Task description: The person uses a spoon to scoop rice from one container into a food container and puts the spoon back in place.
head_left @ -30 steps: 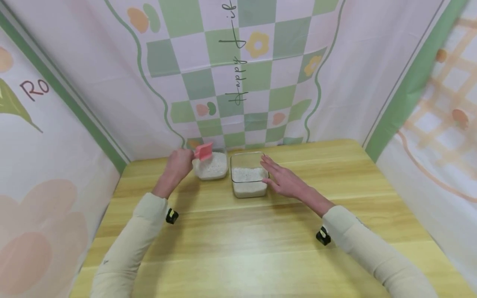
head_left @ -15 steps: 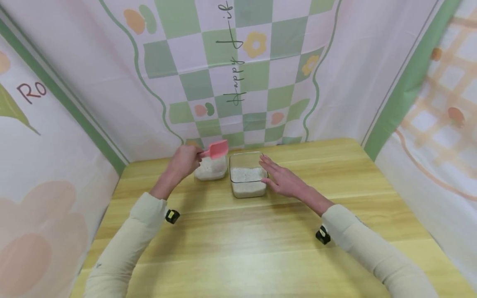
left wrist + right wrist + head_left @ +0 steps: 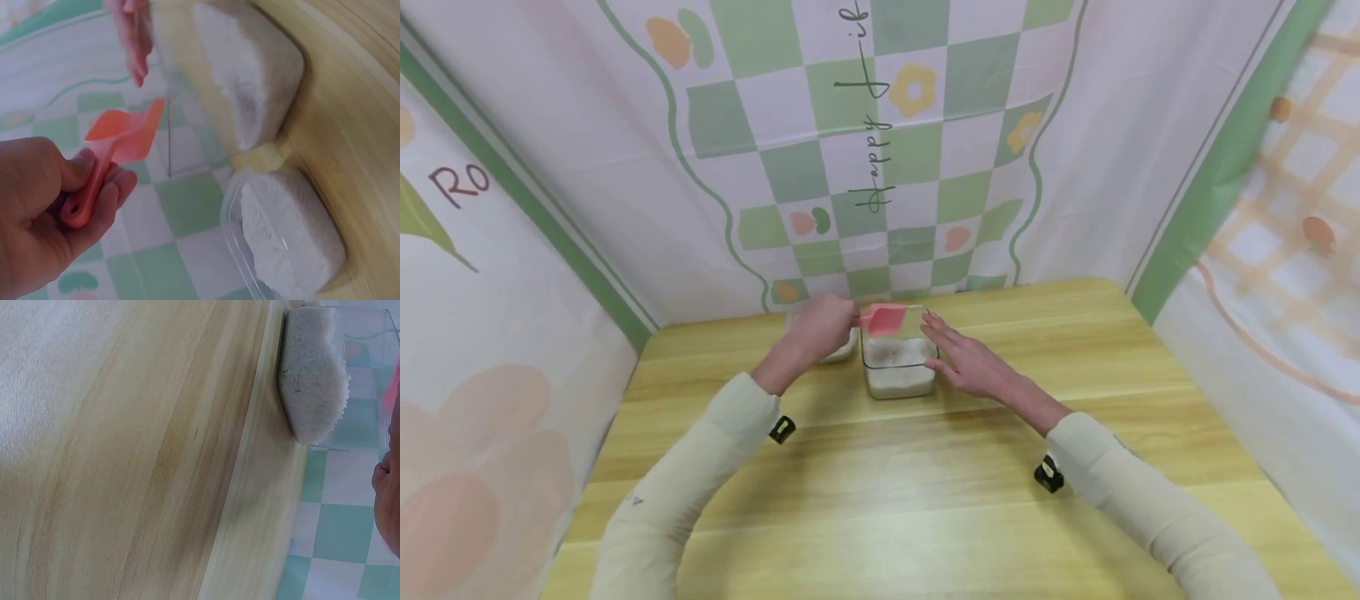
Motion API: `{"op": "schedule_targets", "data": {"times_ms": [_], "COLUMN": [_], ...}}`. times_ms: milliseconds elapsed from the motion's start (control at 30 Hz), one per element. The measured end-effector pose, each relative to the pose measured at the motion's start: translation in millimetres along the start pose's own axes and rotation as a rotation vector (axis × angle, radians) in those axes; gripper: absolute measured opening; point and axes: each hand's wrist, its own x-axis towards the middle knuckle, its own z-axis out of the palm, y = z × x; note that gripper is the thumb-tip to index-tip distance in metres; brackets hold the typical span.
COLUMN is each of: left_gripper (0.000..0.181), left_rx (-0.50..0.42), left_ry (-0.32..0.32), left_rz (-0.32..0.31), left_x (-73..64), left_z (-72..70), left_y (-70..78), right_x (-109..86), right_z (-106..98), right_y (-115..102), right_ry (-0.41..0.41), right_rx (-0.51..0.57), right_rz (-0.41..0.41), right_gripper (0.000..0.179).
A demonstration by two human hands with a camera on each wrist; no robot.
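In the head view my left hand (image 3: 820,327) grips the handle of a pink scoop (image 3: 885,319), whose blade is over the back part of a clear container (image 3: 901,382) partly filled with white grains, perhaps rice. The left wrist view shows thumb and fingers curled round the scoop's handle (image 3: 92,194). My right hand (image 3: 972,364), fingers straight, rests at the right rim of that container. A second, smaller clear container (image 3: 294,237) of white grains stands to its left, mostly behind my left hand in the head view.
Both containers stand near the back of a wooden table (image 3: 880,500). Behind the table's back edge hangs a curtain (image 3: 917,150) with green and white checks. More printed fabric (image 3: 490,400) hangs at the sides.
My left hand has lifted the scoop from the smaller left container and carried it right, over the larger one. The right hand has stayed at the larger container's rim.
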Motion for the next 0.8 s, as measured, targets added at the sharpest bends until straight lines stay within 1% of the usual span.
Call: {"op": "schedule_targets", "data": {"times_ms": [100, 200, 367, 467, 533, 633, 800], "left_gripper": [0.012, 0.016, 0.018, 0.016, 0.014, 0.013, 0.013], "left_rx": [0.082, 0.162, 0.284, 0.34, 0.362, 0.351, 0.368], "left_ry": [-0.031, -0.059, -0.084, -0.116, -0.144, -0.174, -0.203], "left_rz": [0.048, 0.075, 0.096, 0.097, 0.095, 0.099, 0.159], "left_x": [9.1, 16.8, 29.3, 37.6, 42.6, 48.6, 53.5], "left_z": [7.1, 14.0, 26.6, 34.7, 40.2, 47.3, 53.3], "left_y": [8.8, 16.7, 27.8, 33.8, 37.5, 42.8, 47.7], "right_x": [-0.2, 0.2, 0.7, 0.2, 0.0, -0.1, -0.1], "right_z": [-0.1, -0.1, 1.0, 1.4, 1.4, 1.6, 1.7], "right_y": [-0.1, -0.8, -1.1, -0.5, 0.0, 0.6, 2.1], "right_ry": [0.001, -0.002, -0.016, -0.017, -0.013, -0.006, 0.001], "right_rx": [-0.005, -0.003, -0.008, -0.017, -0.017, -0.022, -0.026], "right_rz": [0.003, 0.009, 0.018, 0.023, 0.022, 0.012, 0.001], "right_gripper": [0.061, 0.062, 0.063, 0.063, 0.063, 0.063, 0.062]}}
